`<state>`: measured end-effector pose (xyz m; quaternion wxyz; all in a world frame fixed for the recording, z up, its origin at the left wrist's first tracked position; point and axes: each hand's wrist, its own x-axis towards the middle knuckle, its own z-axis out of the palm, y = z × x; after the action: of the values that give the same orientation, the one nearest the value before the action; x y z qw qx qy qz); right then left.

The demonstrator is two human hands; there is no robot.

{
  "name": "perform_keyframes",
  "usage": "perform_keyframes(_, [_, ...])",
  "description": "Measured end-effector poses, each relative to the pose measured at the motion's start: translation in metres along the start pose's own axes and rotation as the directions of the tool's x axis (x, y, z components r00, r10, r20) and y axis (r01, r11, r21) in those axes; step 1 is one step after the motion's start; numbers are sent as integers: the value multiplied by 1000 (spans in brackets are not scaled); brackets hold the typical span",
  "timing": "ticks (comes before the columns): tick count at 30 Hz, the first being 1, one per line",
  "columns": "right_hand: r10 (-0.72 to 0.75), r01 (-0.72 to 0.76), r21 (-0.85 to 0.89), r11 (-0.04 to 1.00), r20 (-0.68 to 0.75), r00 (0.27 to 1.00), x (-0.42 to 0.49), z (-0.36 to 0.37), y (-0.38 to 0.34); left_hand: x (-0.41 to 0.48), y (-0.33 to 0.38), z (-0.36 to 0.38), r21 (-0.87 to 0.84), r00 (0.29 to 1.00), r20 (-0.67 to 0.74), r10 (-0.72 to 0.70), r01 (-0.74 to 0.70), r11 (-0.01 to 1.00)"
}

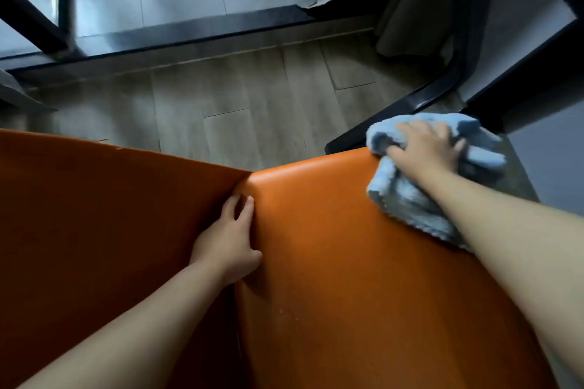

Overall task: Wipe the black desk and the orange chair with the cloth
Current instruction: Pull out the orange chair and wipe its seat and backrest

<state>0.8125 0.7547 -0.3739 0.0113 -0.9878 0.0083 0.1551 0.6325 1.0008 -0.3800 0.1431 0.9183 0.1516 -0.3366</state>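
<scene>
The orange chair (363, 246) fills the lower part of the view, its smooth leather-like surfaces meeting in a crease at the middle. My left hand (229, 240) rests along that crease with its fingers fairly straight. My right hand (425, 151) grips a bunched light blue cloth (407, 199) and presses it on the chair's far right corner. Part of the cloth hangs under my right forearm. The black desk (537, 73) shows only as dark frame parts at the upper right.
Grey wood-look floor (240, 104) lies beyond the chair. A black threshold (189, 31) and black frame posts run across the top left, with pale tiles behind. Dark curtains (404, 3) hang at the top right. A black curved base bar (410, 107) sits near the cloth.
</scene>
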Motion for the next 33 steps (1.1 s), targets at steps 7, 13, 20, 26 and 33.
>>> perform_keyframes(7, [-53,54,26,998,-8,999,-35,24,-62,0,5,-1,59,1000,-11,2,-1,998])
perform_keyframes(13, [-631,622,104,776,151,761,-97,44,-140,1,-2,-3,-19,1000,-14,17,-17,1000])
perform_keyframes(20, [67,-65,126,990,-10,998,-11,6,10,0,0,-2,1,1000,-4,5,-5,1000])
perform_keyframes(26, [200,-194,164,967,-21,980,-34,14,-9,0,1,-1,-17,1000,-8,10,-10,1000])
perform_keyframes(33, [-574,568,81,819,128,809,-120,47,-123,2,-3,1,-243,997,-61,54,-67,968])
